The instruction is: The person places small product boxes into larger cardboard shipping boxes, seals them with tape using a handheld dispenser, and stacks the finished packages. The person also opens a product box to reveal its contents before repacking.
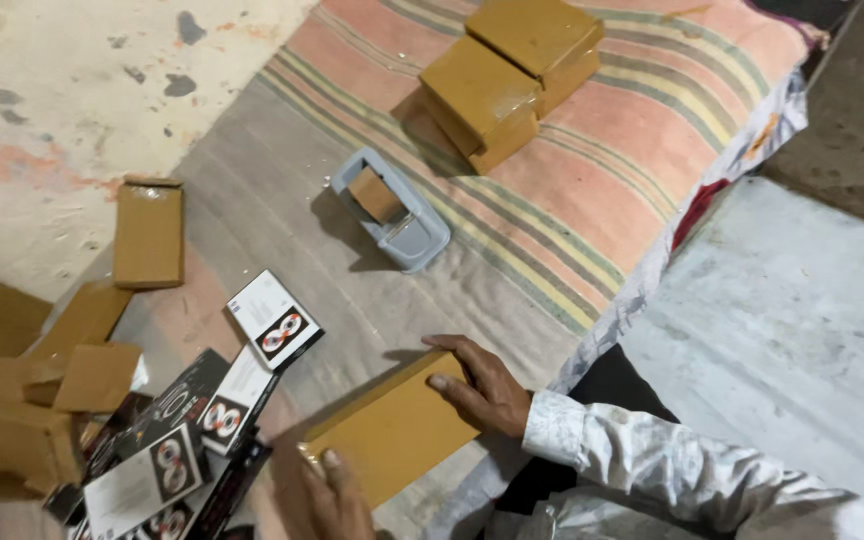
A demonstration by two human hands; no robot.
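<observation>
While brown taped box is pressed flat by L hand & R hand, palms open, not clasped, 2 sealed boxes are stacked; printed cartons unpacked.

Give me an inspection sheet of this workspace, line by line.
Surface: grey cloth on the floor, with a striped pink blanket at its far end.
Job's things: flat brown cardboard box on the cloth.
Clutter: grey tape dispenser; two stacked brown boxes; black-and-white printed cartons; loose brown cardboard boxes at left.
Grips: right hand flat on the box's far edge; left hand on its near corner.
Cables: nothing seen.
Surroundings: worn, stained concrete floor.
</observation>
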